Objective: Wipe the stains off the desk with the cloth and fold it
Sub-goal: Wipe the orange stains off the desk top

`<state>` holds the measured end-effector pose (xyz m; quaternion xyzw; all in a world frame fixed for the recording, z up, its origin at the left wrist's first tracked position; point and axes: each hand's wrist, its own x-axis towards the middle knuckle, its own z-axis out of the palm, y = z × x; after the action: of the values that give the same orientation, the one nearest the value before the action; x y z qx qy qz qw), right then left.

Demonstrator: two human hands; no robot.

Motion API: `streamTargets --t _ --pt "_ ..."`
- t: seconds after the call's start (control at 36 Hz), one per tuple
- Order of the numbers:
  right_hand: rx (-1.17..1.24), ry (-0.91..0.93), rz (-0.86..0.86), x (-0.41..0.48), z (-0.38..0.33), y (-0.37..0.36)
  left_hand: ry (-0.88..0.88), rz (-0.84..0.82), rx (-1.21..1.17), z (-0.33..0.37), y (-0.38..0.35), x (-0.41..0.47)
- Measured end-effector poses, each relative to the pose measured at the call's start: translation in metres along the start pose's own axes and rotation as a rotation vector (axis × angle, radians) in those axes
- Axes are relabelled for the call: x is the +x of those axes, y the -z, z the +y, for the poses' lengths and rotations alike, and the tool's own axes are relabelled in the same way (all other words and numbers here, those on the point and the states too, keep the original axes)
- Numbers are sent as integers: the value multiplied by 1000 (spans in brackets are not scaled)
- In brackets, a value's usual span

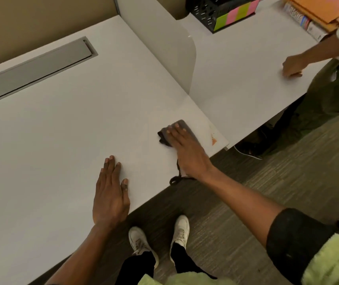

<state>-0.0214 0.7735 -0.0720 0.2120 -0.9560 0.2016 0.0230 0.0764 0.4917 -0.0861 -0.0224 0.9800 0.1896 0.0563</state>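
Observation:
A white desk [61,130] fills the left and middle of the view. A dark grey cloth [182,126] lies bunched near the desk's right front corner, and my right hand [187,149] presses flat on it, fingers spread over the cloth. Just right of the cloth an orange stain [214,141] marks the desk close to its corner, with a faint smear above it. My left hand [111,194] rests flat and empty on the desk near the front edge, fingers apart. A dark cord [177,177] dangles by my right wrist over the desk edge.
A grey cable cover [41,64] is set into the desk at the back left. A white divider panel [174,48] separates a neighbouring desk [236,68], where another person's hand [292,66] rests. A black organiser with coloured sticky notes [232,15] and books [312,15] stand behind.

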Motion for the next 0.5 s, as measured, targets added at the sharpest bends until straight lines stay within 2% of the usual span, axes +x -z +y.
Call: streamTargets --t 0.08,0.19,0.33,0.42,0.5 --pt "-31 -172 82 20 28 22 -1 12 -1 0 0 1" --pt "-74 -260 74 25 10 16 -3 6 5 -1 -1 1" --pt "15 -35 -10 -13 -34 -17 -1 -2 6 -1 -1 2" --pt "-9 92 -35 -38 -35 -27 3 -6 0 -1 -1 1" --pt "-49 70 29 -41 -7 -13 2 -7 -4 -1 -2 0"
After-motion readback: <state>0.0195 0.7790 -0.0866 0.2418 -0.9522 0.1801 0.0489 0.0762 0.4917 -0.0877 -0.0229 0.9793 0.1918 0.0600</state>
